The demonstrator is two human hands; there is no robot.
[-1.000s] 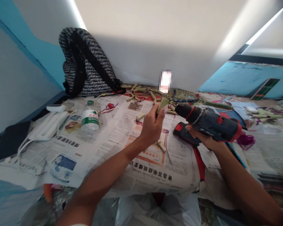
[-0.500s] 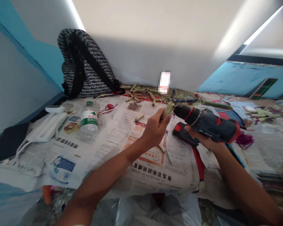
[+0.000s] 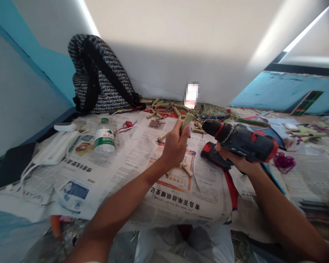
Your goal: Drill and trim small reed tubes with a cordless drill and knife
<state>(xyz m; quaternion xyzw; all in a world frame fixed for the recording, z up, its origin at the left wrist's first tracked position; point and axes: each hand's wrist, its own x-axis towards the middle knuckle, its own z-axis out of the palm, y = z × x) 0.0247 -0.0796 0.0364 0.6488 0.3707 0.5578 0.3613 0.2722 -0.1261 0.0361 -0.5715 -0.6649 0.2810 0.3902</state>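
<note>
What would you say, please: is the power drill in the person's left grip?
No, the power drill is in the right grip, while the left grip holds a short pale-green piece.

On newspaper-covered tabletop, left side: upright water bottle, dark flat device. At rear left: patterned backpack. Rear and centre: cut stalk pieces. Right: tangled purple yarn.

Dark and red drill, pale green bamboo, black-white patterned backpack
</note>
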